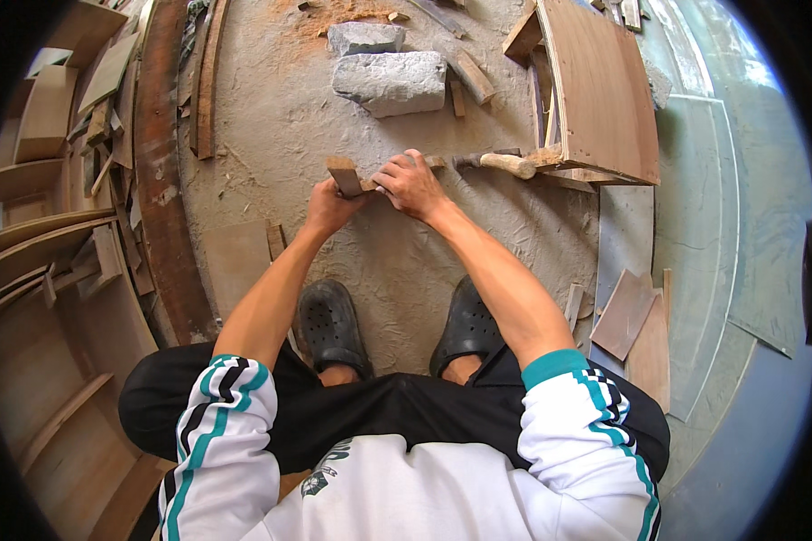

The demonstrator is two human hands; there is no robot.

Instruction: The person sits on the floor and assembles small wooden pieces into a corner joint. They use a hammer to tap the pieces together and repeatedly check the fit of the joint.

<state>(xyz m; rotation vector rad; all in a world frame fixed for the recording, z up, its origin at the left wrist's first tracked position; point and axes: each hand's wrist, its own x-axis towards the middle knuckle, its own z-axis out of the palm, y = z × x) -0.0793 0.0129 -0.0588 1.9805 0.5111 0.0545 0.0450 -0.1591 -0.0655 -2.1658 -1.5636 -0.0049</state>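
My left hand (329,209) is closed around a short brown wood block (344,175), which stands up out of its grip. Close beside it, my right hand (412,187) has its fingers bent over a thin wooden strip (367,184). The strip shows between the two hands, and a bit of wood also juts out past the right fingers; whether both are one piece I cannot tell. To the right of my right hand, a hammer (509,165) with a pale wooden handle lies on the floor, its dark head toward the hand.
Ahead lie two rough grey stone blocks (390,83), near loose wood offcuts (472,77) and sawdust. At the right is an open plywood box (609,90), with wood panels (624,316) nearer me. A long rusty beam (162,153) and stacked wooden frames (63,334) line the left.
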